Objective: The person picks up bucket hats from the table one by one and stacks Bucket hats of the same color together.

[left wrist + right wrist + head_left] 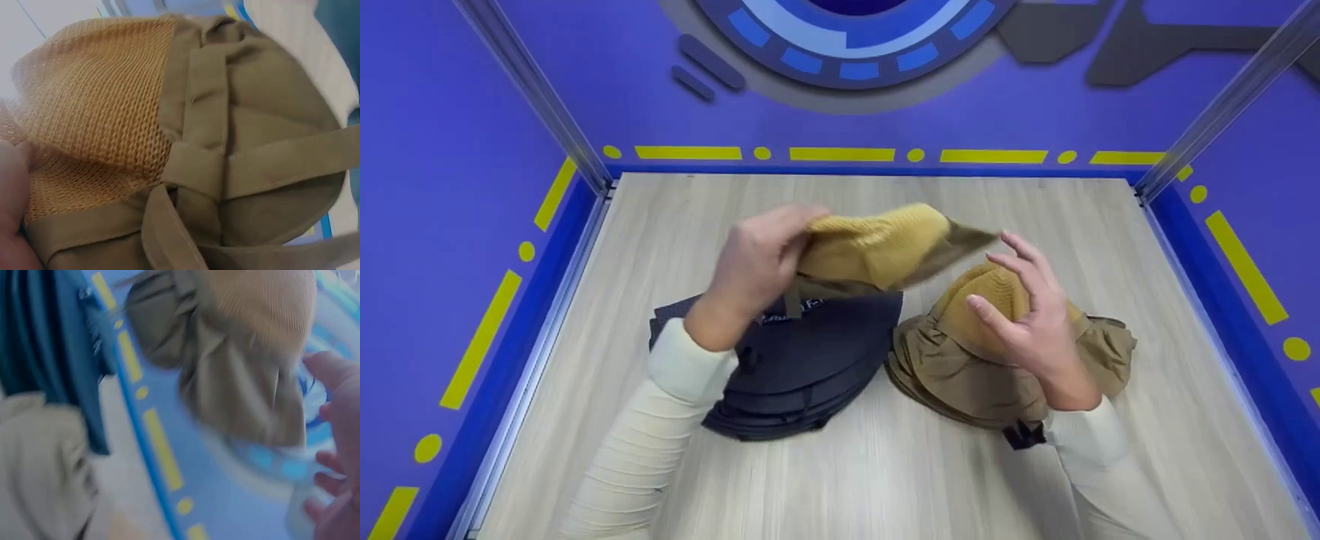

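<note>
In the head view my left hand grips a sun hat by one end and holds it tilted above the table. The hat has a mustard woven crown and a khaki cloth brim, with loose straps crossing it in the left wrist view. My right hand has its fingers loosely spread, the fingertips right at the brim's far tip. Below this hand sits a stack of similar khaki hats with a mustard crown on top, partly hidden by the hand.
Left of the khaki hats lies a stack of dark, half-round folded cloth pieces with white lettering, partly under the raised hat. The wooden table is bounded by blue panels with yellow marks and metal corner posts.
</note>
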The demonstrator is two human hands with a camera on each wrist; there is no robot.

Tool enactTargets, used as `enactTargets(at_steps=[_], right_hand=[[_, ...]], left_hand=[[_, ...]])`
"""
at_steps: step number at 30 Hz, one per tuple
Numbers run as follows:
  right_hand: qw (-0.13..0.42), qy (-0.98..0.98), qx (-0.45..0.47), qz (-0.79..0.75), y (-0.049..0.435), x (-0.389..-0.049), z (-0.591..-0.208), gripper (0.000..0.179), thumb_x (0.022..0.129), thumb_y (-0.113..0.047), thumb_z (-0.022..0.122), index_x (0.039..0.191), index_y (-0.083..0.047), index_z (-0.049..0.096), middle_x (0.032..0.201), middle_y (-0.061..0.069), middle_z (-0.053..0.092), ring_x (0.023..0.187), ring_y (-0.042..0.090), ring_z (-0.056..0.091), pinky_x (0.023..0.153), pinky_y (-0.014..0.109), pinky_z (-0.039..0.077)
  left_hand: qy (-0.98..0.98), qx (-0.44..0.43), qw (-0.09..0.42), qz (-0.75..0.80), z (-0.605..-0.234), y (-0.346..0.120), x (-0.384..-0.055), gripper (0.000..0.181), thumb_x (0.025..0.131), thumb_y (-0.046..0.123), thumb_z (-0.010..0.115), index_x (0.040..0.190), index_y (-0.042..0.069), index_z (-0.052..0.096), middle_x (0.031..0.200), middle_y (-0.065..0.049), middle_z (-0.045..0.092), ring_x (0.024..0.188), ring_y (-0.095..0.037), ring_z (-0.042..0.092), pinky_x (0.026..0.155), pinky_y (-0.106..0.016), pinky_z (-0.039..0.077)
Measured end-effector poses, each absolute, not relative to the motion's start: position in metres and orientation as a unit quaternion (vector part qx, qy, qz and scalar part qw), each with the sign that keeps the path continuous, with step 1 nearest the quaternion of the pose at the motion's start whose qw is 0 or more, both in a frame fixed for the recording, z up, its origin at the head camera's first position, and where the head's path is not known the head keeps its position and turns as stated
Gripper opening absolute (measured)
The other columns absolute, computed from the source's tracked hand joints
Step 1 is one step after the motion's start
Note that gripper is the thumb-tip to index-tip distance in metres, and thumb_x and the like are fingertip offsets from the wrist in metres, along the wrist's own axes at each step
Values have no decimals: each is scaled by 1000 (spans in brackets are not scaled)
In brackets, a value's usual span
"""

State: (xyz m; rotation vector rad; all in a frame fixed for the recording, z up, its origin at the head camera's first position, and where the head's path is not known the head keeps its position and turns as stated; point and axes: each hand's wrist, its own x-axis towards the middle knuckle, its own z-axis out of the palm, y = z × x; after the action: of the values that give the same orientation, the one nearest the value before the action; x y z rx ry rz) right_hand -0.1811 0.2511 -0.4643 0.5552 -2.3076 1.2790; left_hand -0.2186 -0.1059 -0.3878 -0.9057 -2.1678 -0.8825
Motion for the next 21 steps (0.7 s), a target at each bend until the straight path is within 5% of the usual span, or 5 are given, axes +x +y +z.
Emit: enactTargets(at_steps=[5, 8, 10, 12, 21], right_hand=[[182, -847, 268, 422, 247, -184, -435, 80, 70, -13, 94, 142, -12, 60, 149, 6, 56, 140, 23, 50, 120, 37, 38], [130, -856, 278, 415, 251, -184, -429, 64, 71, -12, 94, 129, -14, 68, 118, 0, 73, 103, 11, 66, 89, 20, 53], [112, -859, 280, 413, 254, -184, -429, 46, 74, -10, 92, 115, -14, 71, 94, -5, 72, 78, 6, 61, 65, 16, 49], [116, -860, 282, 408, 257, -185, -432, 31, 78, -8, 89, 103, -13, 72, 86, -6, 69, 71, 4, 57, 58, 16, 44], [219, -858, 288, 365, 266, -187, -442, 29, 75, -7, 90, 100, -9, 75, 87, 2, 76, 72, 7, 62, 66, 13, 46]], left_hand=[[-812, -400, 255, -340, -390, -81, -206, 23, 101, 3, 60, 116, 8, 76, 109, -7, 78, 102, -21, 75, 93, -32, 59], [-809, -417, 225, -347, -393, -70, -201, 23, 101, 4, 59, 117, 8, 76, 110, -6, 78, 104, -20, 75, 94, -31, 59], [-810, -420, 198, -357, -397, -65, -199, 24, 101, 3, 58, 117, 9, 76, 111, -5, 78, 106, -18, 75, 95, -31, 58], [-813, -416, 171, -369, -401, -61, -197, 25, 101, 2, 57, 117, 10, 75, 113, -4, 78, 107, -18, 74, 96, -31, 58], [-820, -363, 85, -434, -420, -50, -194, 27, 104, 7, 55, 121, 14, 75, 116, 0, 77, 105, -11, 73, 92, -30, 59]])
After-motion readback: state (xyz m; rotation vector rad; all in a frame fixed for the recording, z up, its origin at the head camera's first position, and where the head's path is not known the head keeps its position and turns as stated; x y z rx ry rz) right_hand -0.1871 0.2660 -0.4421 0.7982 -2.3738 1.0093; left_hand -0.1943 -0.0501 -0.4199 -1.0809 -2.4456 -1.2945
